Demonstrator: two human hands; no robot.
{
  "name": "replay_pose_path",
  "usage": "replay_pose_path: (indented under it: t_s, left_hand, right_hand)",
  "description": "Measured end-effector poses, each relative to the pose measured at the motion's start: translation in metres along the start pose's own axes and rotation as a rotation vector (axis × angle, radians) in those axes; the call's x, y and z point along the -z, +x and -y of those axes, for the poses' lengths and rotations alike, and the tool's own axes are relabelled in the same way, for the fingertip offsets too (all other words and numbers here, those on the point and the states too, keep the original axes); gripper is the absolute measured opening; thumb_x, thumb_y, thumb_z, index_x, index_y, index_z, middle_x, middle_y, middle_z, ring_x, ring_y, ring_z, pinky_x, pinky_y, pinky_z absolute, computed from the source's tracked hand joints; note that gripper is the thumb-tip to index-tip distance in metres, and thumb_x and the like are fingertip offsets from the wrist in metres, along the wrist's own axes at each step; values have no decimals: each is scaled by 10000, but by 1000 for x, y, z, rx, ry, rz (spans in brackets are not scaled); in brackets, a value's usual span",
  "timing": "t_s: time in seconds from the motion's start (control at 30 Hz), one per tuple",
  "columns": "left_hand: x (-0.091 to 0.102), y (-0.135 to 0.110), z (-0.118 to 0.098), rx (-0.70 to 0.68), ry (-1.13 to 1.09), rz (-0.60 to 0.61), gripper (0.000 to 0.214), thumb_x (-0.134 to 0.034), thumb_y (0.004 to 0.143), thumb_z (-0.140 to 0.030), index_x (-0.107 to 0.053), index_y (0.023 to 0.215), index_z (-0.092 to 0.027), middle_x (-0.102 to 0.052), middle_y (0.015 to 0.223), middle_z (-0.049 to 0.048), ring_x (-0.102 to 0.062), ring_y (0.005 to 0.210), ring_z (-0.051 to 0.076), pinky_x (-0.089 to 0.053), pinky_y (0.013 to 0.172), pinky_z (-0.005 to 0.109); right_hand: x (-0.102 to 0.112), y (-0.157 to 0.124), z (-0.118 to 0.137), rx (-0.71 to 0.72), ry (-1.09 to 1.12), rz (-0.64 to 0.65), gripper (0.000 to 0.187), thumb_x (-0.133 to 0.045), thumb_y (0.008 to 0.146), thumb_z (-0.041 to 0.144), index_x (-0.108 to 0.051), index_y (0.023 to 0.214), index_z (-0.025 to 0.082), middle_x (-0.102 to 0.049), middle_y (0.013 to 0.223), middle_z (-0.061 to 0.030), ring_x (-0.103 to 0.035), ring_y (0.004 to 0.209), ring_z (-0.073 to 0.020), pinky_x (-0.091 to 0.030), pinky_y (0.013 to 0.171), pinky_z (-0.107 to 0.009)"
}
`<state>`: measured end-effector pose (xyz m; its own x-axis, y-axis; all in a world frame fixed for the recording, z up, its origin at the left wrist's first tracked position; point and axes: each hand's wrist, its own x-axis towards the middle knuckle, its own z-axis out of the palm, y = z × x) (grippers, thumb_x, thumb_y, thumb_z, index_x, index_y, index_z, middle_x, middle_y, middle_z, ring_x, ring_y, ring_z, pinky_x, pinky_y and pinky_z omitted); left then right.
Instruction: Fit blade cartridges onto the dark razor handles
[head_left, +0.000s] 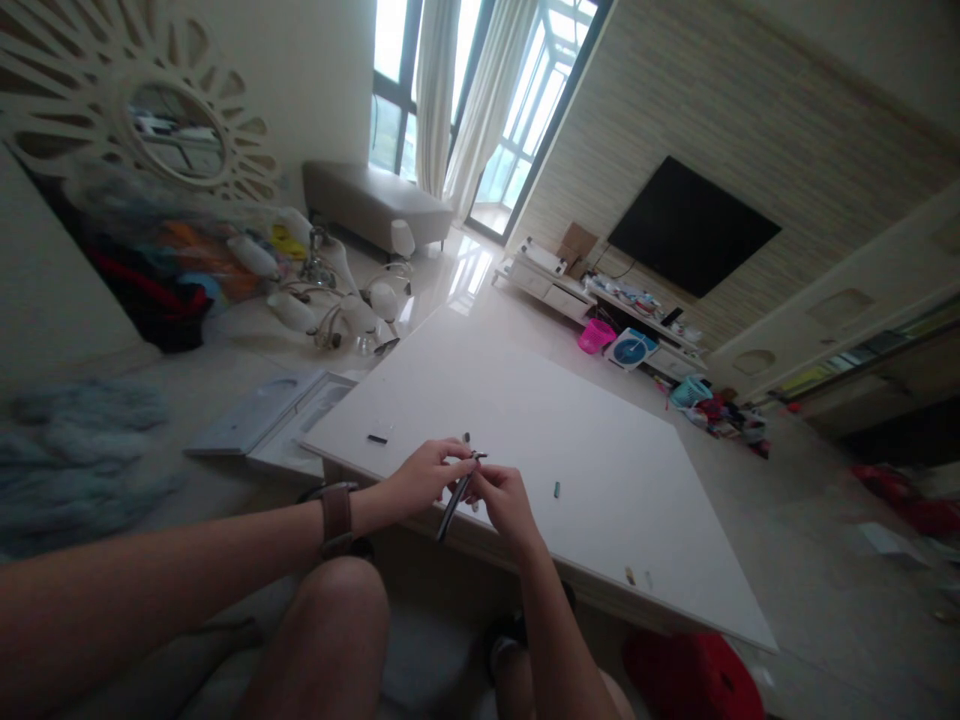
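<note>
My left hand [420,480], with a brown strap on its wrist, and my right hand [506,505] meet above the near edge of a white table [525,390]. Both are closed, pinching a thin dark strip [451,510] with pale edges that hangs down between them. A small shiny piece [478,456] shows at its upper end; what kind of thing this is I cannot tell. Just behind the fingers is a small pale object with a dark tip [466,437], mostly hidden. Fingertips cover the exact grip.
On the table lie a small black piece [377,439], a small green piece [556,490] and a small yellowish piece [630,576]. An open white box [292,430] stands at the left, before a chandelier [337,300] on the floor. Something red [694,675] sits below the right edge.
</note>
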<state>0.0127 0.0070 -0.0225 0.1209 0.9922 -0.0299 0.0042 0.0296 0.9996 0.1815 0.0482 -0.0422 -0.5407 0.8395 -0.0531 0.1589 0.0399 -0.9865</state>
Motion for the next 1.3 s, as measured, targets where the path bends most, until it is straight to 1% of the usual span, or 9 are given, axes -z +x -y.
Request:
replay_pose_path:
  t_s: [0.17,0.33,0.47,0.6,0.67,0.77,1.07,1.2,1.3]
  left_hand:
    - [4,2,-3,-40,26,-202,347,-594,820,-475,-707,878,-152,-641,1027,79,-638,672,164,-469,465,251]
    - [8,1,-1,-178,216,-321,250,-604,837,-404,-731,852,-189,-683,1020,65,-652,994,231,-538,846,326]
    - [14,3,3,-83,175,-330,308,-609,836,-466,-740,912,-198,-673,1120,72,-685,899,224,-555,709,308]
    - [22,11,11,-14,106,-423,296,-648,797,-453,-747,875,-185,-689,1084,83,-697,805,215,-541,710,307]
    - [25,15,15,1,120,-468,217,-648,781,-365,-754,841,-186,-706,1041,85,-692,880,234,-529,785,313]
    - [24,16,19,3,149,-477,174,-603,737,-209,-766,798,-190,-730,1012,86,-665,977,245,-494,876,321]
    - [-4,1,15,156,-104,-353,175,-654,677,-149,-769,809,-153,-721,731,66,-625,710,193,-453,687,297]
    - [-21,-9,15,147,-248,-318,85,-676,662,-130,-671,743,-154,-707,737,51,-638,714,170,-465,698,281]
    - [-32,-17,16,170,-413,-325,204,-704,628,-104,-571,762,-178,-685,723,19,-635,675,147,-470,663,261]
  right_hand:
    - [-7,1,-2,-63,162,22,349,-709,836,490,-766,910,153,-744,803,-82,-692,682,-175,-555,663,-300]
    - [-20,-2,1,-63,263,57,285,-824,734,367,-758,923,164,-749,825,-66,-707,710,-191,-563,701,-322]
    - [-15,2,-2,-59,237,33,323,-840,694,363,-744,932,165,-734,817,-53,-706,704,-198,-564,676,-324]
    - [13,14,-17,-60,-99,-173,334,-727,782,435,-708,947,145,-724,835,-70,-726,697,-216,-547,620,-302]
    - [31,22,-30,-100,-506,-322,316,-613,868,430,-711,986,154,-741,890,-84,-729,715,-203,-533,628,-287]
    - [51,31,-52,-165,-724,-413,242,-643,842,328,-745,953,139,-756,901,-133,-722,825,-243,-516,752,-323]
    - [50,34,-107,-370,-969,-430,202,-641,825,274,-768,935,163,-758,960,-160,-705,880,-248,-474,759,-299]
    - [47,40,-110,-354,-1010,-446,261,-619,842,284,-736,1034,152,-735,1018,-165,-684,918,-264,-474,772,-322]
    - [40,46,-106,-280,-1029,-450,300,-573,873,278,-698,1096,121,-699,1096,-189,-637,1036,-279,-460,868,-339]
